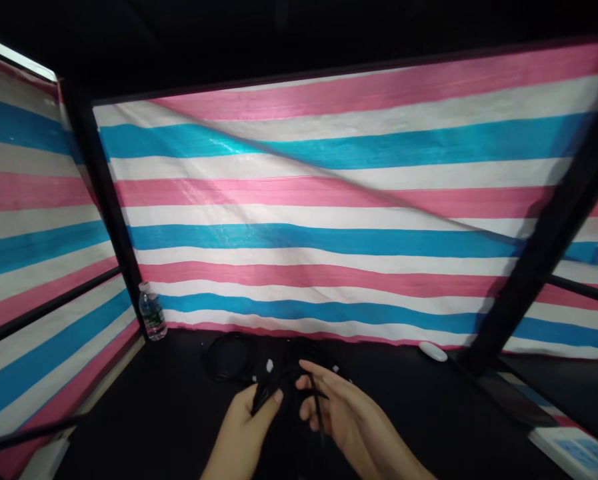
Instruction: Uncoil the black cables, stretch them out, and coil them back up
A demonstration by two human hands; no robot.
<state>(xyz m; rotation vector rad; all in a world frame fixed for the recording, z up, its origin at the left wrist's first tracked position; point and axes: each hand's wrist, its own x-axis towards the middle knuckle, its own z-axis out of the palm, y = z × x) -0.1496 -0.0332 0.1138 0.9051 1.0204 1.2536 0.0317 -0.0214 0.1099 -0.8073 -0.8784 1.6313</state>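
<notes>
Two bare hands right up front: left hand (241, 427) curled in, thumb and fingers pinching a black cable (279, 385); right hand (343, 413) half open, fingers spread, a strand of that cable running loosely across them. Beyond, a huge pink, white and blue striped tarpaulin (329, 200) on a black frame (543, 233). Below it, a black tabletop (419, 407). Just past the hands, a coil of black cable (229, 357). Back in the left corner, a plastic water bottle (152, 312), green label too small to read. Near the right post, a small white oval object (433, 351).
</notes>
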